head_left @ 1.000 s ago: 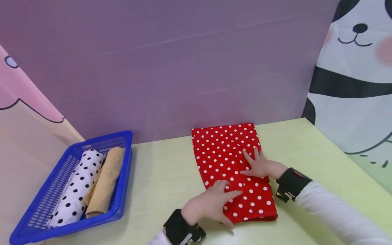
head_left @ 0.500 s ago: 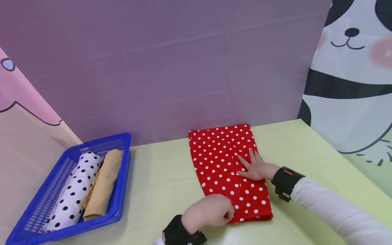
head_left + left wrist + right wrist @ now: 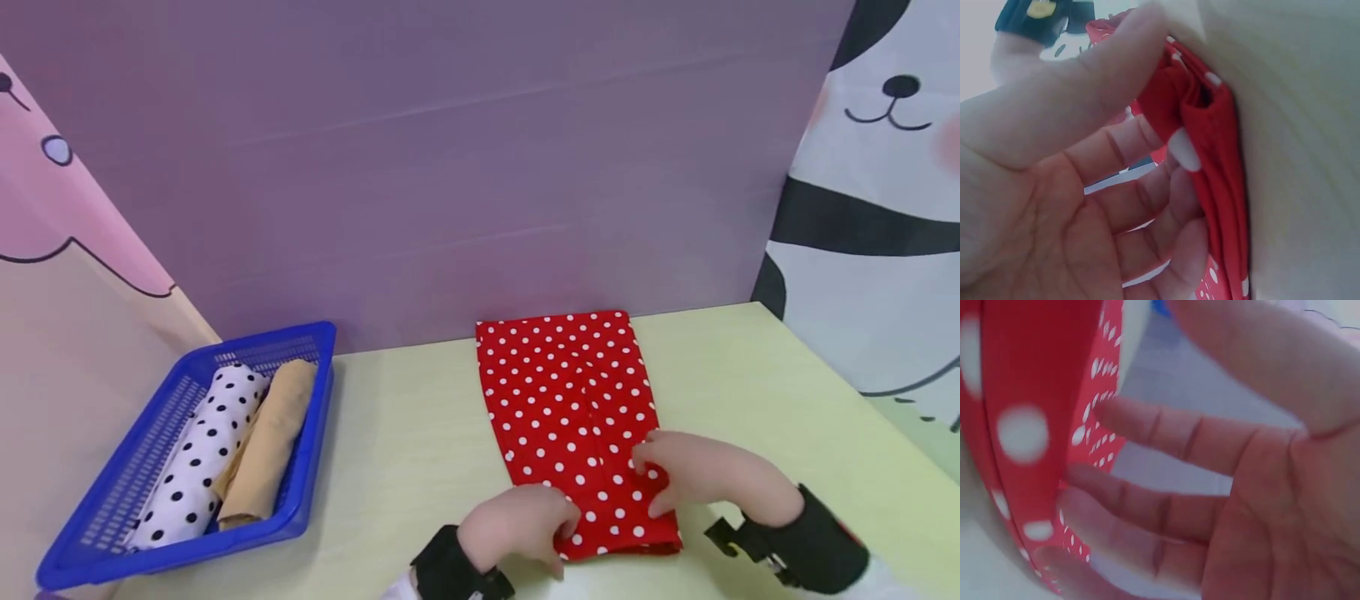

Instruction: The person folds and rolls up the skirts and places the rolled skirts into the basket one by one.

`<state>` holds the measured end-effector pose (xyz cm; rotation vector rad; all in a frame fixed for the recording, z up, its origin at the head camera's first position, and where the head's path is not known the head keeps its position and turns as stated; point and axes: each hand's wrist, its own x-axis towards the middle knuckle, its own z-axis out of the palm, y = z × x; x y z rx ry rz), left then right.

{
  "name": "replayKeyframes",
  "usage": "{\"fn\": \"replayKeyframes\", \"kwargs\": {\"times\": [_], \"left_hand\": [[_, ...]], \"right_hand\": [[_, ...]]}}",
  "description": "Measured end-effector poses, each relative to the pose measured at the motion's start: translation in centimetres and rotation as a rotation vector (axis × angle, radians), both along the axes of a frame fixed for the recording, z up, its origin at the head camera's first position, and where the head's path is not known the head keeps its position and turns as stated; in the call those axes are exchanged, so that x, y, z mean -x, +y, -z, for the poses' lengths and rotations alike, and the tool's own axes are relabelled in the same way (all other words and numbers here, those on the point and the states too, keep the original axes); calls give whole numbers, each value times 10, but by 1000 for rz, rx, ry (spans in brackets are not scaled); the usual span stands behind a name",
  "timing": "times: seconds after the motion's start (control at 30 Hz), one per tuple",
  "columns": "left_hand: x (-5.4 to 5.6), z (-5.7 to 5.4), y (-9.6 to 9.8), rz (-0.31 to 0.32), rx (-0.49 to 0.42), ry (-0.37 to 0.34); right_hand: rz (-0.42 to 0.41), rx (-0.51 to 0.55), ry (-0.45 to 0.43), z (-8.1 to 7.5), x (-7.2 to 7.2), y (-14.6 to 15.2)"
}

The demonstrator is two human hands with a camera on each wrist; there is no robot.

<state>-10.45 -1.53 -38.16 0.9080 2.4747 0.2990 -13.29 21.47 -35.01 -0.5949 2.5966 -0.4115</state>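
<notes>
A red cloth (image 3: 570, 400) with white dots lies folded into a long flat strip on the pale table. My left hand (image 3: 521, 525) is at its near left corner, fingers bent onto the top and thumb at the near edge. In the left wrist view, the cloth's stacked layers (image 3: 1216, 181) show between that thumb and the fingertips. On the near right side, my right hand (image 3: 697, 475) touches the cloth with its fingertips. The right wrist view shows those fingers (image 3: 1166, 437) fairly straight at the dotted edge, the thumb held apart from them.
At the left stands a blue plastic basket (image 3: 318, 417) holding a rolled white cloth (image 3: 198, 458) with black dots and a rolled tan cloth (image 3: 270, 446). A purple backdrop (image 3: 450, 167) rises behind the table (image 3: 405, 433), and a panda-printed sheet (image 3: 885, 308) hangs at the right.
My left hand has come down from spread fingers to the near left corner. My right hand has left the middle of the cloth and moved toward the near right side.
</notes>
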Motion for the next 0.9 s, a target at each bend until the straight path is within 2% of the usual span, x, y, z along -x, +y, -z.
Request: {"fn": "replayKeyframes", "kwargs": {"times": [0.13,0.23,0.5,0.67,0.73,0.9], "left_hand": [[0,1,1,-12,16,18],[-1,2,2,-32,42,32],[-3,6,2,-50,51,52],[-1,8,3,-43,47,53],[0,10,3,-30,60,66],[0,15,3,13,89,129]], "right_hand": [[3,42,-33,5,-16,1],[-24,67,-67,8,-21,-1],[-4,-2,-75,25,-21,-14],[-3,0,-64,33,-20,-16],[-15,-41,-41,34,-22,-18],[-143,-213,137,37,-31,-24]]}}
